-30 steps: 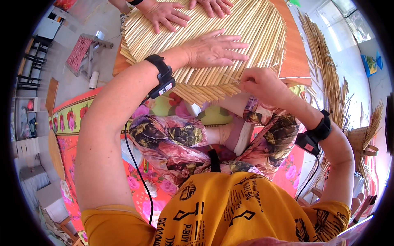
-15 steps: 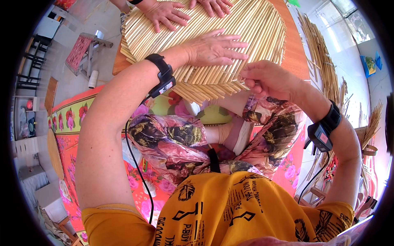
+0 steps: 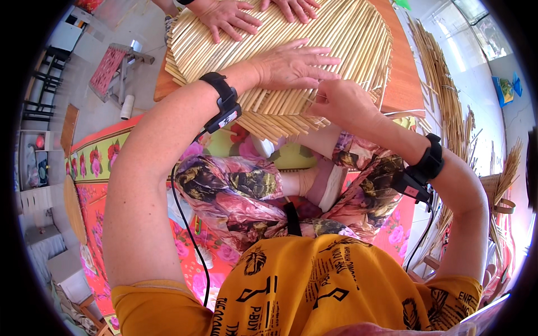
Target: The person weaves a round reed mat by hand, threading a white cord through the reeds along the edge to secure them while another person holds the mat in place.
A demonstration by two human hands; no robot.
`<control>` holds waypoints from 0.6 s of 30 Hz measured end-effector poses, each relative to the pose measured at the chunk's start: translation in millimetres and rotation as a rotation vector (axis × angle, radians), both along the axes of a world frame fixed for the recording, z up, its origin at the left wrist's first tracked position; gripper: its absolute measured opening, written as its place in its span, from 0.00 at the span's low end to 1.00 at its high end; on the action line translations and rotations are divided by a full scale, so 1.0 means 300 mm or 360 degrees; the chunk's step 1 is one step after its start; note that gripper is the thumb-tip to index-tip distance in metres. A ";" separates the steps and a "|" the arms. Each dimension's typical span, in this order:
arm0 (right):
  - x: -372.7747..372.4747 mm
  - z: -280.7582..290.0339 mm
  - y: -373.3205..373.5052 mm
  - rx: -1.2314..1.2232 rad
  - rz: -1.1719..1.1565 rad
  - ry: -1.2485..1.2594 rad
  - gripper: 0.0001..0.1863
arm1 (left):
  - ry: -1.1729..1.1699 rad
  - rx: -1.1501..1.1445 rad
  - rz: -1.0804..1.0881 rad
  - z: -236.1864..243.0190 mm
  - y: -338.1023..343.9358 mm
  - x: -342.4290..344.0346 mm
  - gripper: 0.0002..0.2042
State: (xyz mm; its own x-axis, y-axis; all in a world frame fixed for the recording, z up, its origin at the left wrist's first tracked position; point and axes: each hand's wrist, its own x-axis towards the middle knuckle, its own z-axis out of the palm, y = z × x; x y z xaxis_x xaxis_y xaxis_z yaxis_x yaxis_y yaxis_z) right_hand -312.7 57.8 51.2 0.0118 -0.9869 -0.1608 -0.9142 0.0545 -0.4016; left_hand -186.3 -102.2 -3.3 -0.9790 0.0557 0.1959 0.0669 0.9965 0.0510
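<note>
A round mat of straw-coloured stalks (image 3: 336, 39) lies on a wooden tabletop (image 3: 404, 89), with its near rim jutting over the edge in slanted, overlapping ends. My left hand (image 3: 294, 64) rests flat on it, fingers spread and pointing right. Just right of those fingertips, my right hand (image 3: 348, 105) is pinched closed over the near right rim; whatever is between its fingers is too small or hidden to make out. At the far side, a co-worker's two hands (image 3: 227, 19) press on the mat with open fingers.
My crossed legs in flowered trousers (image 3: 230, 185) are below the near rim, on a red floral cloth (image 3: 400, 229). Bundles of dry stalks (image 3: 443, 84) lie along the right. A small folding stool (image 3: 115, 73) and a white spool (image 3: 128, 106) stand at the left.
My right hand has shifted slightly left along the mat's rim, turning back-up, and its forearm has swung inward. My left hand and the co-worker's hands stay almost in place.
</note>
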 end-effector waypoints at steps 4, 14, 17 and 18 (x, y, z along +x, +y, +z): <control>-0.049 -0.017 -0.039 0.0489 0.0215 -0.0398 0.11 | -0.0023 -0.0001 0.0009 0.007 0.006 0.001 0.23; -0.145 0.246 -0.048 0.0325 0.0225 -0.2461 0.06 | -0.0112 0.0044 0.0025 0.025 0.017 0.008 0.22; -0.226 0.352 -0.020 0.0013 0.0150 -0.2203 0.08 | -0.0028 0.0039 -0.0034 0.033 0.015 0.014 0.22; -0.268 0.380 -0.007 0.0099 0.0144 -0.2160 0.08 | 0.0007 0.0046 -0.0049 0.026 0.011 0.017 0.21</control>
